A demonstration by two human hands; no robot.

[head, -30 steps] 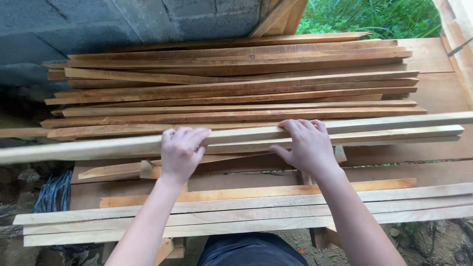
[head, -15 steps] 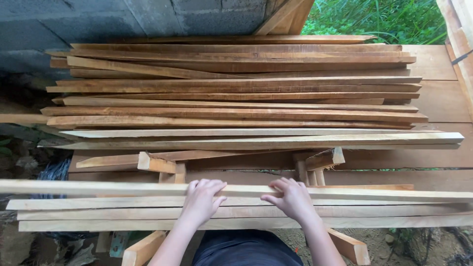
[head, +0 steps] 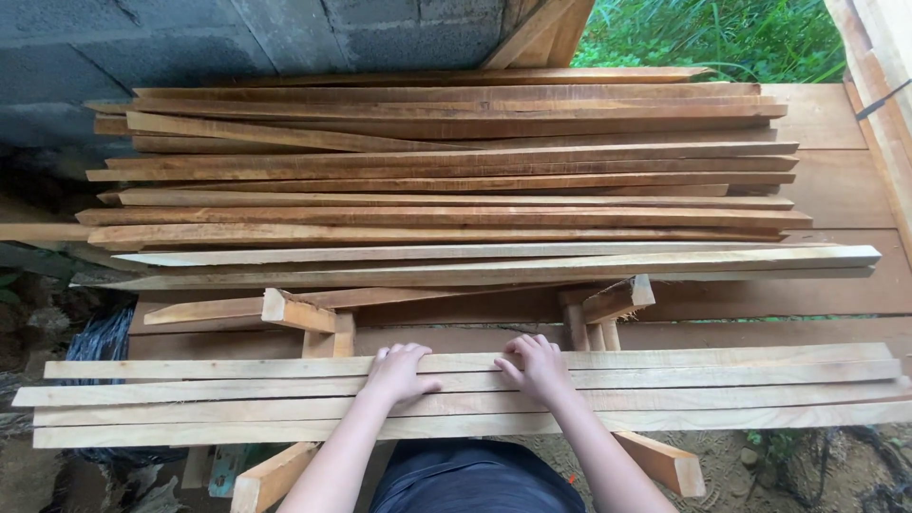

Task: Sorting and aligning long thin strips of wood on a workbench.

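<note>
Both hands lie flat, palms down, on a row of pale, long, thin sawn wooden slats (head: 665, 389) along the near edge of the brown plank platform (head: 836, 199). The left hand (head: 397, 372) and right hand (head: 537, 369) sit side by side near the row's middle, fingers (head: 418, 351) spread loosely over the farthest slat, pressing rather than gripping anything. Beyond the row, a strip of platform holds short offcut blocks (head: 296, 312). Farther back, a stack of darker reddish-brown long slats (head: 456, 171) fills the platform up to the grey block wall (head: 190, 38). The slat ends overhang both side edges.
</note>
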